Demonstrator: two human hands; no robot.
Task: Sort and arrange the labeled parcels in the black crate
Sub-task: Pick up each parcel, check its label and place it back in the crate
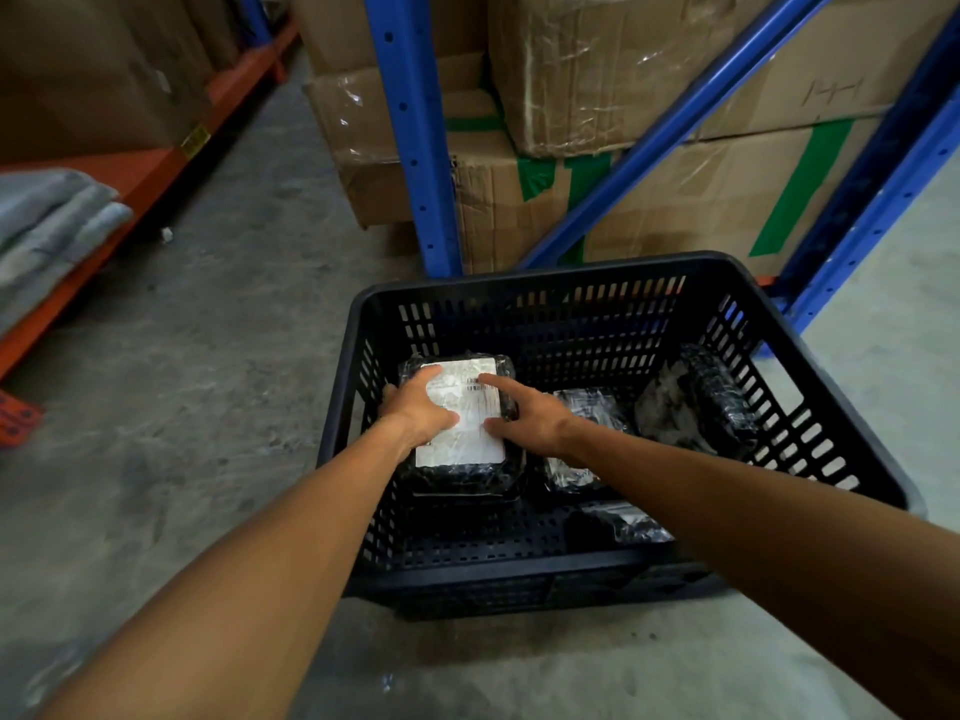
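Note:
A black slotted crate [623,275] stands on the concrete floor in front of me. At its left side lies a black-wrapped parcel with a white label [470,439], on top of another black parcel. My left hand [418,410] rests flat on the label's left part, thumb at the parcel's left edge. My right hand [530,415] touches the label's right side, index finger stretched out over the barcode. A second wrapped parcel [584,407] lies to the right, partly under my right forearm. A third parcel [711,392] leans against the crate's right wall. A smaller one [631,522] lies near the front.
Blue rack uprights [415,137] and taped cardboard boxes [613,70] stand right behind the crate. An orange shelf beam [140,179] with folded grey fabric [47,226] runs along the left. Bare concrete floor [208,356] lies between them.

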